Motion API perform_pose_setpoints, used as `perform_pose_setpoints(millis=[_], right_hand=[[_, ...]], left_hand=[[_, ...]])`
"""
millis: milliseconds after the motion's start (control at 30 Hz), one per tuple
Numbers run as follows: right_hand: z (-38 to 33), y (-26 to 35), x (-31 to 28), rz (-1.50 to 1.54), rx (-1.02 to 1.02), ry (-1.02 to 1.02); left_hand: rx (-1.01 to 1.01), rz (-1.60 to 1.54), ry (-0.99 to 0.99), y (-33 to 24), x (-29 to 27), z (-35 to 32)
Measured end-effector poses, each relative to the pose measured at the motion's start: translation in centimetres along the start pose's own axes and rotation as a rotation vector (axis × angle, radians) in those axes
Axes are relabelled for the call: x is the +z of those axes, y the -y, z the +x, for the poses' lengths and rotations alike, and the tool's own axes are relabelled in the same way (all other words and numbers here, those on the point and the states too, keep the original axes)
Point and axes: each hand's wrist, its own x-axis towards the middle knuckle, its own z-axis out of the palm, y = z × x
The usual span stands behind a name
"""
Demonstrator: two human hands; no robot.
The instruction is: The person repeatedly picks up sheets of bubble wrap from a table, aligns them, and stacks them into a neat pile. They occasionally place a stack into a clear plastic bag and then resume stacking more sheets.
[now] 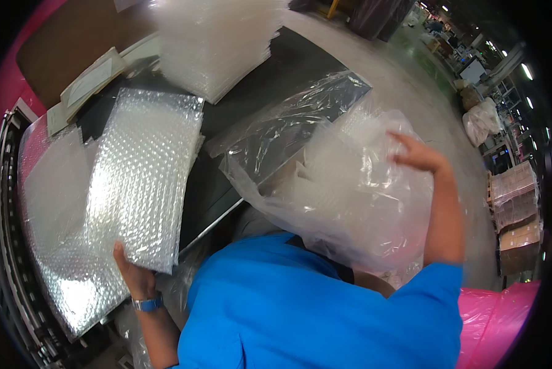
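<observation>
So your left hand (134, 280)'s pinching the bubble-wrap stack (143, 178) by its near edge. Your right hand (420, 155)'s loosely spread at the clear bag (374, 209).

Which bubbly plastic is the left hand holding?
The shiny rectangular bundle: the left hand grips its lower end. The tall stack sits farther back, and the bubbly sheets lie farther left.

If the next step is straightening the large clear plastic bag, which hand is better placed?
Probably the right hand: it is open at the clear plastic bag, while the left hand is holding a bubble-wrap sheet by its lower end.
</observation>
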Motion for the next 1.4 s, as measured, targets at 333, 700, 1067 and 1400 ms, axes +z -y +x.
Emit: perform_pose_setpoints(millis=[333,700,1067,1400], right_hand=[[6.7,-5.8,5.3,-0.045,0.35,-0.259],[10.4,-8.1,8.0,-0.192,0.489,-0.289],[-0.5,-9.3,-5.3,1.15,0.824,-1.199],[-5.0,-10.8,-12.6,1.039,0.6,-1.362]], left_hand=[[0.008,-0.039,-0.221,-0.2,0.3,-1.1],[-0.159,0.115,-0.554,0.2,-0.5,-1.5],[-0.395,0.209,-0.296,-6.9,4.3,0.3],[-0.424,0.24,0.346,-7.5,21.8,3.1]])
